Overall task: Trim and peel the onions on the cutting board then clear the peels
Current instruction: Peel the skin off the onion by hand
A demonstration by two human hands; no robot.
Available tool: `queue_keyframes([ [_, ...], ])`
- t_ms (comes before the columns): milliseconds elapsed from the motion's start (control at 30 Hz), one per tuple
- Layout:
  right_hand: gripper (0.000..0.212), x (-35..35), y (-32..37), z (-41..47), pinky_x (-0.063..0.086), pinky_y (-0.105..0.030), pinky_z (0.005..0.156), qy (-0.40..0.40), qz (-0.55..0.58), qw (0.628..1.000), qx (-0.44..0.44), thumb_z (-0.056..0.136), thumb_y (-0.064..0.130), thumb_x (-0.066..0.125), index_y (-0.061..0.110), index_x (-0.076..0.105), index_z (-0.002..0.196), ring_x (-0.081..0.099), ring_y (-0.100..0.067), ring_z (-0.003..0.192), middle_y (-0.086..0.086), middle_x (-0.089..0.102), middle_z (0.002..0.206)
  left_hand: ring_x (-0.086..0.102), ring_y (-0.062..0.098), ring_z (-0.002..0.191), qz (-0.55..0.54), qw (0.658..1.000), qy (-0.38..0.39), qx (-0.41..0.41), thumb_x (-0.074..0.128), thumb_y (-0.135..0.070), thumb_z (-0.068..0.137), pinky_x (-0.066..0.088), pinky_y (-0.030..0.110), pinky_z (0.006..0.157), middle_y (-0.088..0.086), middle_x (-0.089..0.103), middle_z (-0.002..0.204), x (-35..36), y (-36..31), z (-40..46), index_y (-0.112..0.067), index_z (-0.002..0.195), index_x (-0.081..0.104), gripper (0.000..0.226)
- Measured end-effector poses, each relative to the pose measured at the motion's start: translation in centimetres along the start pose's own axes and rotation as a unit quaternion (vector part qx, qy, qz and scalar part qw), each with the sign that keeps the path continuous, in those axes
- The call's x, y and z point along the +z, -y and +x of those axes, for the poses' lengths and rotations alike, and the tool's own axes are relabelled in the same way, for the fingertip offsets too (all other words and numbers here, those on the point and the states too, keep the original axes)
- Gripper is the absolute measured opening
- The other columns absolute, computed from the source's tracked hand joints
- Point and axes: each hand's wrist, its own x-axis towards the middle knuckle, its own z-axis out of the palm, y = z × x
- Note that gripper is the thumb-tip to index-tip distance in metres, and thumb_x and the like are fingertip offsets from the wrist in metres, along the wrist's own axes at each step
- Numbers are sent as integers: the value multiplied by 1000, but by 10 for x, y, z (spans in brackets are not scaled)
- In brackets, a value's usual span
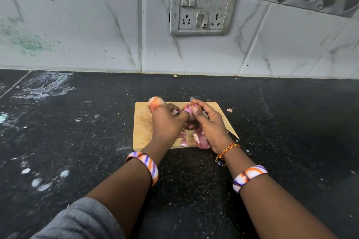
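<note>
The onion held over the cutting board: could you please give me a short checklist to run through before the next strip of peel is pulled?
1. Right hand grips the onion: ok.
2. Left hand pinches a strip of skin: cannot tell, the fingertips hide it.
3. Loose peels lie on the cutting board: ok.
4. Knife lies out of the hands: ok, under the right wrist.
5. Second onion rests on the board: ok.
</note>
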Motion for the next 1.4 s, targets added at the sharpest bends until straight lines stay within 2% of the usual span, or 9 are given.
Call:
queue_keyframes([
  [100, 34, 1, 0, 1, 55, -37, 80, -17, 26, 999, 13, 95, 21, 47, 6, 55, 125, 63, -23, 92, -16, 62, 115, 52, 21, 56, 6, 1000, -13, -16, 57, -12, 82, 43, 30, 52, 5, 56, 60, 1, 0, 2, -4, 72, 60, 14],
  [233, 35, -1, 0, 2, 57, -31, 68, -39, 67, 997, 20, 98, 23, 41, 1, 55, 120, 65, -21, 78, -14, 66, 93, 53, 16, 66, -61, 998, -4, -34, 54, -16, 88, 42, 29, 60, 7, 61, 74, 1, 1, 6, -7, 84, 59, 11],
  [433, 29, -1, -1, 3, 58, -27, 60, -30, 96, 995, 27, 99, 22, 39, 3, 56, 114, 67, -14, 62, -12, 66, 85, 61, 7, 77, -41, 997, 60, 19, 69, -16, 78, 48, 17, 71, -3, 65, 83, 3, 3, 2, -9, 100, 66, 23],
  [600, 24, -1, 1, 0, 58, -25, 61, -18, 94, 995, 11, 97, 17, 42, 5, 54, 115, 67, -11, 69, -10, 64, 94, 60, -5, 51, -64, 996, 58, 0, 70, -12, 77, 46, 9, 50, 0, 66, 71, 2, 0, 0, -3, 91, 66, 18],
  [800, 24, -1, 2, 0, 58, -25, 63, 0, 72, 997, 8, 95, 12, 46, 6, 53, 117, 65, -10, 73, -5, 63, 95, 55, -11, 44, -66, 996, 57, 4, 69, -6, 76, 37, 6, 43, -8, 58, 59, 0, -4, -4, -2, 79, 64, 6],
  [900, 30, -1, 3, 0, 58, -23, 61, 3, 65, 998, 10, 93, 11, 49, 3, 51, 122, 66, -9, 68, -3, 64, 91, 56, -6, 45, -41, 998, 48, 14, 69, -8, 75, 39, 8, 43, -5, 59, 56, -1, -3, -3, -3, 74, 66, 6],
  [1000, 32, -1, 3, -1, 58, -24, 61, 7, 59, 998, 12, 93, 11, 50, 2, 51, 123, 66, -9, 65, -2, 65, 90, 61, 14, 57, -10, 999, 28, 14, 68, -10, 74, 50, 29, 56, 7, 66, 63, 0, 1, 0, -1, 74, 70, 9],
  [1167, 33, 0, 2, -1, 58, -26, 62, 2, 63, 998, 14, 93, 12, 50, 1, 51, 124, 66, -13, 65, -8, 65, 97, 53, 6, 53, -15, 1000, 11, -6, 64, -5, 77, 41, 12, 48, -5, 59, 58, 0, 2, 3, -3, 74, 69, 6],
  [1400, 30, -1, 3, 0, 57, -21, 56, -6, 75, 997, 18, 94, 14, 48, 5, 52, 122, 67, -9, 63, -9, 64, 97, 57, 16, 41, -53, 998, 40, -9, 69, -12, 79, 50, 29, 46, 5, 62, 55, 2, 2, 2, -6, 73, 66, 9],
])
